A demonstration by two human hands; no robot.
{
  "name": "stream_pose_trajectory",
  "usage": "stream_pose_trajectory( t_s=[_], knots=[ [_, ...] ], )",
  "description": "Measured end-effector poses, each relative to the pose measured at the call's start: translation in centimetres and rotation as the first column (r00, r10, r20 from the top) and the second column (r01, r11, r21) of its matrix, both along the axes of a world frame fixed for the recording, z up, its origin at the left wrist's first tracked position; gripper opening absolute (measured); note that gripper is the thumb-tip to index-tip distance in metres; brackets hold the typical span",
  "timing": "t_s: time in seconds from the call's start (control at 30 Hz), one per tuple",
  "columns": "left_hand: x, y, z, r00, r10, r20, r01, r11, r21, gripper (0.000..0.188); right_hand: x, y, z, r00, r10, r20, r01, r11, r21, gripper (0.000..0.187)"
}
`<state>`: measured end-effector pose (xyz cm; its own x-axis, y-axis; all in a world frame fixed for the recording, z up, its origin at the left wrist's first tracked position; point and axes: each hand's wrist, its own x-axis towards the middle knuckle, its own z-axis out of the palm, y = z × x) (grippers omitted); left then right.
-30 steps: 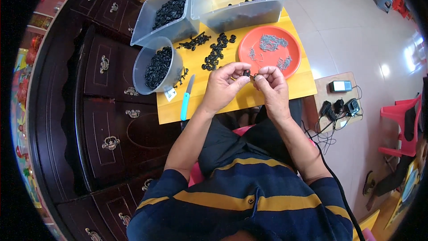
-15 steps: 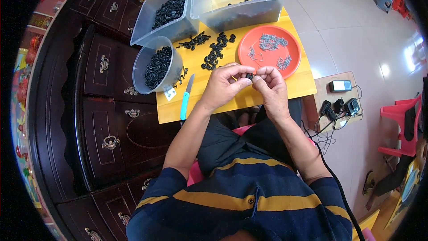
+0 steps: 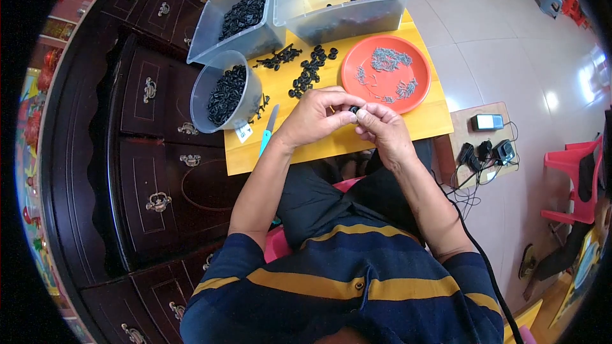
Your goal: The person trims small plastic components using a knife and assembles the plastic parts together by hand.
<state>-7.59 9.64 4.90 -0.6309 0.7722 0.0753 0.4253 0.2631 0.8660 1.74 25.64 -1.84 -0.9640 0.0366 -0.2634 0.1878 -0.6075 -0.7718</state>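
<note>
Between my two hands, just in front of the red plate (image 3: 356,99), is a small black round part (image 3: 354,109). My left hand (image 3: 315,116) pinches it from the left with thumb and forefinger. From the right, the thumb and fingers of my right hand (image 3: 387,130) close on it too, hiding much of it. Small grey metal pins (image 3: 390,59) lie in several groups on the plate. Loose black rings (image 3: 307,75) and black stemmed pieces (image 3: 280,57) are spread on the yellow table (image 3: 382,129) beyond my left hand.
A knife (image 3: 268,129) with a turquoise handle lies by my left wrist. A round tub (image 3: 252,109) and two clear bins (image 3: 260,39) hold black parts. Dark drawers (image 3: 150,199) stand at the left; a low stand (image 3: 460,124) with chargers is at the right.
My hands have shifted slightly left and tilted, with the black part still between them. My left forearm now covers more of the knife handle. More pins show at the plate's near side.
</note>
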Motion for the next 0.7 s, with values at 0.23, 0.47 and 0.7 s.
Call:
stream_pose_trajectory(
  t_s=[0.23,0.47,0.7],
  knots=[
    [2.6,1.5,0.2,0.93,0.131,-0.342,-0.151,0.988,-0.031,0.054,-0.2,0.0,-0.2,1.0,0.005,0.012,-0.003,0.982,-0.187,0.015],
    [2.6,1.8,-0.8,0.853,0.13,-0.506,-0.179,0.983,-0.051,0.034,-0.1,-0.2,-0.7,0.999,-0.047,0.012,0.049,0.977,-0.207,0.014],
    [2.0,1.7,-0.7,0.853,0.095,-0.514,-0.129,0.991,-0.031,0.03,0.0,0.1,-0.2,0.999,-0.043,0.019,0.046,0.984,-0.172,0.016]
  ],
)
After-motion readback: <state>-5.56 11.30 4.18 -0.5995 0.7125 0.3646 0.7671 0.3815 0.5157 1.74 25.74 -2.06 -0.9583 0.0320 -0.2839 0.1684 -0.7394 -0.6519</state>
